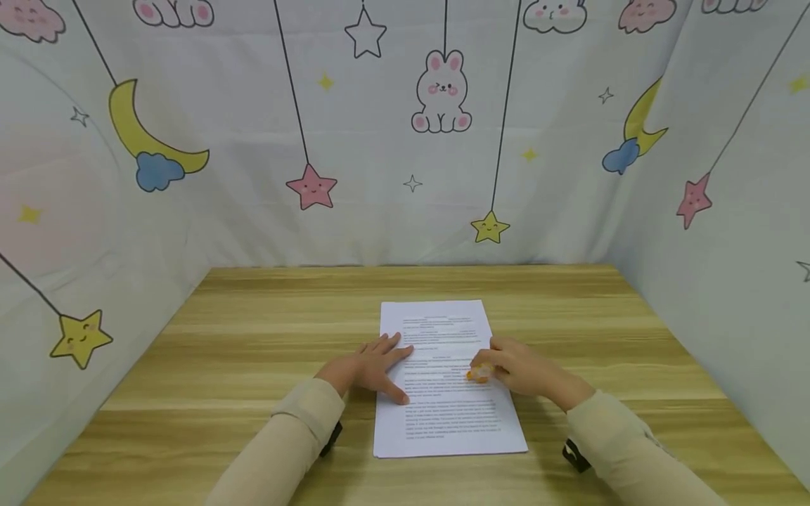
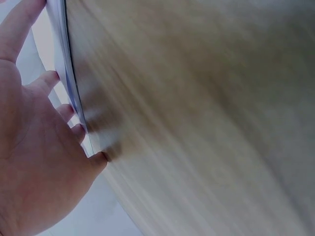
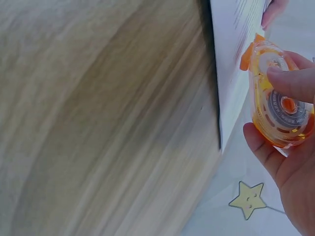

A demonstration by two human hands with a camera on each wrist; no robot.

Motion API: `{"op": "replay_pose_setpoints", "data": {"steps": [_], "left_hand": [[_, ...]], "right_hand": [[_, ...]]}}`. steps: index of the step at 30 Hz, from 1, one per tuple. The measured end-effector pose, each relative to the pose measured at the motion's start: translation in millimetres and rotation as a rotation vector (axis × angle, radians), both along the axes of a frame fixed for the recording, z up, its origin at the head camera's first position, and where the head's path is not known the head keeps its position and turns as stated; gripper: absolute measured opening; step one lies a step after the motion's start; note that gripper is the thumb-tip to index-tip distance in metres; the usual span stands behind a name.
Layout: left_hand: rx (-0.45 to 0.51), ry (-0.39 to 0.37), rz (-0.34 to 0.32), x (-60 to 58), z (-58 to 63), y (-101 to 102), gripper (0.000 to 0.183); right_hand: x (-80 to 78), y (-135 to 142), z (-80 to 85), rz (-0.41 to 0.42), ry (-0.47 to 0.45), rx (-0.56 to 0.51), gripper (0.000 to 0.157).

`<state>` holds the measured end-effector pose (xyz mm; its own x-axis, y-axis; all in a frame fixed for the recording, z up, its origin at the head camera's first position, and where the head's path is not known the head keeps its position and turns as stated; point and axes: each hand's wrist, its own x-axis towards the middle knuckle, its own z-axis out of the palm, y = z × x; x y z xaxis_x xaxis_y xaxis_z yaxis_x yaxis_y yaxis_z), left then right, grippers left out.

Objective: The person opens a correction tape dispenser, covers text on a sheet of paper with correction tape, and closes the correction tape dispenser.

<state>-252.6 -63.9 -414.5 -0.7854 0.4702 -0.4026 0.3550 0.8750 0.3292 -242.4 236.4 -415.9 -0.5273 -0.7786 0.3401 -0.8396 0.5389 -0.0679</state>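
A stack of printed paper (image 1: pixel 443 429) lies on the wooden table, its long sides running away from me. My left hand (image 1: pixel 373 369) rests on the stack's left edge with fingers spread; the left wrist view shows the palm (image 2: pixel 44 147) and fingertips along that edge. In my right hand (image 1: pixel 522 365) is a clear and orange correction tape (image 3: pixel 280 98), gripped between thumb and fingers. Its orange tip (image 1: pixel 470 376) is close over the printed lines near the right side of the page. Through the clear case a grey reel shows.
The wooden table (image 1: pixel 253 309) reaches back to a white curtain (image 1: pixel 380 232) printed with stars, moons and rabbits, which also closes off both sides. Dark straps (image 1: pixel 574 455) sit at the wrists under beige sleeves (image 1: pixel 620 436).
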Motion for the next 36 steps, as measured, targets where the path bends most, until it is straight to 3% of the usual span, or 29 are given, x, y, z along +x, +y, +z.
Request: {"op": "replay_pose_setpoints", "data": {"steps": [9,16,29,36], "left_hand": [[-0.002,-0.011,-0.001,2.6,-0.4,-1,0.092],[-0.005,-0.004,-0.004,1.9,-5.3,-2,0.093],[0.025,0.007,-0.017,0.8,-3.9,-6,0.093],[0.013,0.015,-0.019,2.5,-3.5,-4,0.093]], "right_hand": [[3.7,-17,5.8,-0.05,-0.001,0.156,0.03],[4.5,-22,4.3,-0.068,-0.003,0.194,0.028],[4.4,-28,7.3,-0.047,0.048,0.231,0.025],[8.0,-30,14.9,-0.073,-0.004,0.313,0.022]]}}
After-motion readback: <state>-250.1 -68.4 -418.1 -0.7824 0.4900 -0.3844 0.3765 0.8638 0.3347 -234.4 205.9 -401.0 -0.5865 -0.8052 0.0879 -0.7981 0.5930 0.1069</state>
